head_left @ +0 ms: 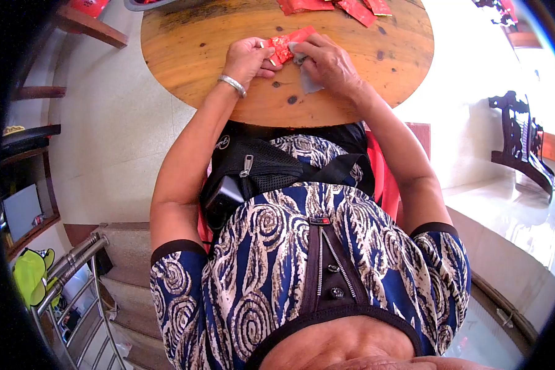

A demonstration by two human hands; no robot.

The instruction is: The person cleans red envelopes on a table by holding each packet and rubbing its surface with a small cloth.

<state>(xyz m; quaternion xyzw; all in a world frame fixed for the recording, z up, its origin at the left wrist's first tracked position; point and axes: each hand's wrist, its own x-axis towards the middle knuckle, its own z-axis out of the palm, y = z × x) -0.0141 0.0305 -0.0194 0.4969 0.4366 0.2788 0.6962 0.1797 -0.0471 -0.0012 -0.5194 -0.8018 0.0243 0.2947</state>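
Note:
A small red packet [282, 49] with shiny print is held above the round wooden table [240, 105]. The fingers and thumb of my left hand [248, 60] pinch its left end. My right hand [333, 66] is closed on a thin grey cloth [311, 84], which hangs below the fingers and presses against the packet's right part. Part of the cloth is hidden under the right fingers. A silver bracelet [233, 85] circles my left wrist.
More red packets [356, 11] lie at the table's far side. A grey tray [148, 4] stands at its far left edge. A black bag [253, 172] rests on my lap. Stairs with a metal railing [74, 265] are at the lower left; a dark carved wooden seat [518, 142] stands right.

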